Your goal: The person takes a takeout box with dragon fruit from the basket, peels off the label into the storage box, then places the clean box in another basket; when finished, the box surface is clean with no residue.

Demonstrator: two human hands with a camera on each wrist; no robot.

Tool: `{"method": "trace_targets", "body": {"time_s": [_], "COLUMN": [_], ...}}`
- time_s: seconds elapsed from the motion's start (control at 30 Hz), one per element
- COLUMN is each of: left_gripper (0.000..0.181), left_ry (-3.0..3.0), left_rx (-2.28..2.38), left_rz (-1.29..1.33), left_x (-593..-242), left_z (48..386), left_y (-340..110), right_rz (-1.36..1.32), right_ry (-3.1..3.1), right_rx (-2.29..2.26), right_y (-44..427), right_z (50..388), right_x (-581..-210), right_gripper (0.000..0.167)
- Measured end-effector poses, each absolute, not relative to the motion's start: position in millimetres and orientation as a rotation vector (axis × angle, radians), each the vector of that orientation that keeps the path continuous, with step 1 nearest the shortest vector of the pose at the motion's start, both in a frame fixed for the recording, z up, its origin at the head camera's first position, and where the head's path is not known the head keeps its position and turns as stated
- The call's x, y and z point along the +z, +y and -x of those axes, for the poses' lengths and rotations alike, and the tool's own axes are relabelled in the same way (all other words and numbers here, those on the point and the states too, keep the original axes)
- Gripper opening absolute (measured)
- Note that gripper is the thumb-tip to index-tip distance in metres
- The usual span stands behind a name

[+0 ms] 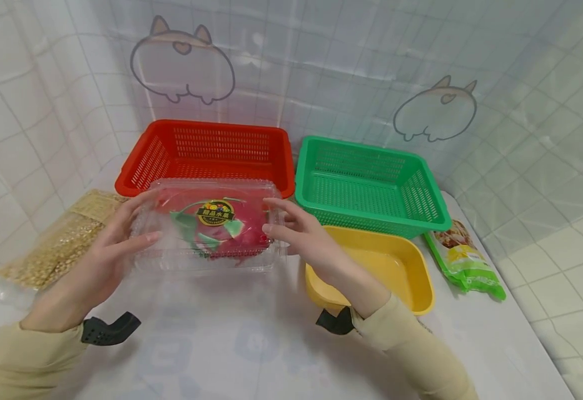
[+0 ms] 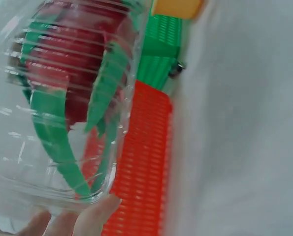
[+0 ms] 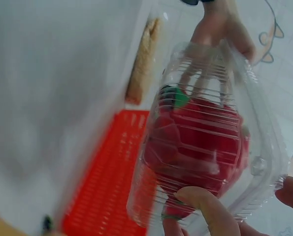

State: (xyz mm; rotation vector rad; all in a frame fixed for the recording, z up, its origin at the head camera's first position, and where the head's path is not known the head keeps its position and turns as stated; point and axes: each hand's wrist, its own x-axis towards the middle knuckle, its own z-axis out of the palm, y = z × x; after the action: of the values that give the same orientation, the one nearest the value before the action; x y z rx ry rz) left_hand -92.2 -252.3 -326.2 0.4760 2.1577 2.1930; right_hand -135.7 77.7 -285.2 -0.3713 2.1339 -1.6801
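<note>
Head view: both your hands hold a clear box by its ends

Your left hand grips the left end of the clear plastic box, and your right hand grips the right end, thumb and fingers pressed to the plastic. Through the lid you can see a red-and-green fruit, and a dark round label sits on top. You have the box raised at the near side of the red basket, covering part of its front rim from the head camera. Your left wrist view shows your fingertips at a corner of the ribbed plastic.

To the right of the red basket stands a green basket, with a yellow basin in front of it, near your right forearm. A bag of grains lies beyond your left forearm, and a green packet lies at the far right of the white table
</note>
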Motion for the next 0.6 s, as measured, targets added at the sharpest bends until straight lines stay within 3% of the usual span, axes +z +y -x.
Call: {"method": "trace_targets", "body": {"time_s": [0.33,0.6], "left_gripper": [0.067,0.066], "left_ry": [2.222,2.268], "left_rx": [2.083,1.961], "left_rz": [-0.520,-0.391], "left_x": [-355,-369], "left_z": [90,88], "left_y": [-259,-261], "right_rz": [0.341,0.367], "right_ry": [2.104,2.142], "right_rx": [-1.612,-1.532], "right_y": [78,75], "right_z": [131,133], "right_x": [-313,-318], "right_gripper": [0.049,0.052]}}
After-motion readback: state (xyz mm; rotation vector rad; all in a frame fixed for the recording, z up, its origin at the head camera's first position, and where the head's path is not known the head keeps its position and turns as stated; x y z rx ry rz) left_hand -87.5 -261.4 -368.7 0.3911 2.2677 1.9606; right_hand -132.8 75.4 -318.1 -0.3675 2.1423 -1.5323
